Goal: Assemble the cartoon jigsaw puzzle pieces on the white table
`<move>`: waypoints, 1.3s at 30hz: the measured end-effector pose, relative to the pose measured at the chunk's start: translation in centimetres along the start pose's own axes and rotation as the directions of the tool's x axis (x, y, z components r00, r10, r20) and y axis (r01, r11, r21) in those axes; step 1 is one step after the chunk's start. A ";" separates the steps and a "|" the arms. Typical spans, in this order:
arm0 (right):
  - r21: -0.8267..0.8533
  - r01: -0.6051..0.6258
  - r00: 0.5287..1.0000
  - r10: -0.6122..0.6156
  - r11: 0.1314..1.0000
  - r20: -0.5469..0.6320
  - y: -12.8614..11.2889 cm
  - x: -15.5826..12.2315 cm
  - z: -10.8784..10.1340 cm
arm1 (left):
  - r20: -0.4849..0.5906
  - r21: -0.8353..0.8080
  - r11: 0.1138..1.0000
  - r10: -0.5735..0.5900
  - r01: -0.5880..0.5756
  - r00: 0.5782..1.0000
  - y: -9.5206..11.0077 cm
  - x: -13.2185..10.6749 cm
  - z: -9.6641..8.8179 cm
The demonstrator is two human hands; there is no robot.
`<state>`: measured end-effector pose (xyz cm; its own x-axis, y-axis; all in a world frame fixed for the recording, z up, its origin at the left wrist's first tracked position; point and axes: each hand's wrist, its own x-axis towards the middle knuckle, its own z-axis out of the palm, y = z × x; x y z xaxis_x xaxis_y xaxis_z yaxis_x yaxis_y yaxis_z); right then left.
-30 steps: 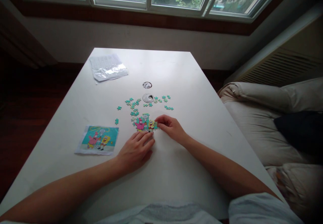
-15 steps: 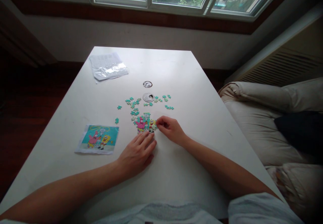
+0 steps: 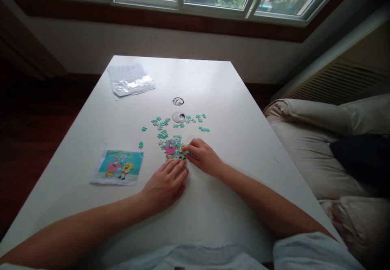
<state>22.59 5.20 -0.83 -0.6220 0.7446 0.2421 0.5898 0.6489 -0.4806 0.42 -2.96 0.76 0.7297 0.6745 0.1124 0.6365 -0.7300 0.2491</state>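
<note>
– While the near edge of the joined puzzle part (image 3: 170, 150) is covered by the fingertips of the left hand (image 3: 167, 181), what is being done by the right hand (image 3: 203, 156)?
– Its bent fingers are laid over the right edge of the joined part. It seems that a piece is being fitted or pressed there, but this can only be judged, because the spot is hidden by the fingers.
– Is a piece pinched between them?
– That cannot be told. Only the left hand can be read well: it is laid flat, its fingers a little spread, and nothing is gripped by it.
– And where are the other pieces to be found?
– The loose pieces (image 3: 162, 135) are scattered on the white table (image 3: 231, 205), mostly beyond the joined part, some near the round metal disc (image 3: 179, 117). The picture sheet (image 3: 122, 167) is placed to the left, well apart from the joined part.
– What is called for by the next move?
– Light pressure from above, it may be judged, with the joined part kept steady by the left fingertips. If the edge is pushed sideways, the seams could be loosened. Afterwards, the fit should be compared with the picture sheet.
</note>
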 end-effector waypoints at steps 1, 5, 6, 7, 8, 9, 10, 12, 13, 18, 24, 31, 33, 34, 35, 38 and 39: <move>0.001 0.006 1.000 -0.006 1.000 -0.002 0.0 0.0 0.0 | 0.002 -0.001 1.000 0.000 0.000 1.000 0.0 0.0 0.1; 0.049 0.007 0.998 -0.004 0.999 -0.062 0.3 0.1 0.1 | -0.015 -0.038 0.999 0.006 -0.007 1.000 -0.3 -0.2 0.2; 0.079 -0.006 0.996 0.013 0.997 -0.085 0.3 0.1 0.1 | -0.027 -0.061 0.998 0.006 -0.008 1.000 -0.4 -0.1 0.1; 0.119 -0.035 0.993 0.048 0.992 -0.105 0.3 0.1 0.1 | -0.045 -0.089 0.996 0.001 -0.005 0.999 -0.7 -0.1 0.1; 0.173 -0.080 0.988 0.101 0.982 -0.118 0.3 0.1 0.1 | -0.069 -0.123 0.992 -0.011 0.003 0.998 -1.1 0.0 0.0; 0.239 -0.135 0.979 0.167 0.962 -0.120 0.3 0.2 0.1 | -0.101 -0.159 0.987 -0.039 0.022 0.994 -1.5 0.2 -0.1; 0.316 -0.195 0.965 0.240 0.929 -0.109 0.3 0.2 0.1 | -0.132 -0.196 0.980 -0.072 0.046 0.989 -2.0 0.4 -0.2; 0.476 -0.287 0.934 0.353 0.831 -0.053 0.1 0.3 0.1 | -0.193 -0.278 0.953 -0.181 0.123 0.964 -3.0 0.9 -0.5; 0.549 -0.311 0.923 0.384 0.776 -0.020 0.0 0.3 0.2 | -0.211 -0.324 0.932 -0.239 0.163 0.948 -3.4 1.1 -0.5; 0.730 -0.338 0.912 0.397 0.594 0.099 -0.9 0.4 0.4 | -0.242 -0.495 0.838 -0.386 0.228 0.890 -4.2 1.8 -0.7; 0.722 -0.297 0.939 0.328 0.625 0.103 -1.7 0.4 0.5 | -0.246 -0.564 0.799 -0.405 0.210 0.880 -3.9 2.0 -0.7; 0.708 -0.254 0.957 0.278 0.659 0.084 -2.1 0.3 0.1 | -0.174 -0.722 0.660 -0.464 0.207 0.869 -3.8 1.9 -0.2; 0.705 -0.237 0.962 0.265 0.668 0.072 -2.2 0.3 0.1 | -0.138 -0.753 0.622 -0.471 0.216 0.871 -3.9 1.8 -0.1; 0.698 -0.227 0.964 0.260 0.679 0.060 -2.2 0.3 0.2 | -0.133 -0.760 0.612 -0.476 0.218 0.870 -3.9 1.8 -0.1; 0.686 -0.217 0.965 0.258 0.694 0.044 -2.2 0.3 0.2 | -0.136 -0.764 0.607 -0.484 0.220 0.864 -4.0 1.8 -0.1; 0.652 -0.192 0.966 0.257 0.734 -0.004 -2.2 0.3 0.4 | -0.156 -0.765 0.606 -0.501 0.217 0.851 -4.2 1.8 -0.1; 0.648 -0.186 0.967 0.255 0.739 -0.014 -2.2 0.3 0.5 | -0.161 -0.765 0.608 -0.502 0.214 0.850 -4.2 1.8 -0.1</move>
<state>20.84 3.94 -0.13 -0.4438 0.8876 0.1228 0.2175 0.2397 -0.9462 -0.93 1.31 0.02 0.2600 0.9575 0.1252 0.3518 -0.2146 0.9111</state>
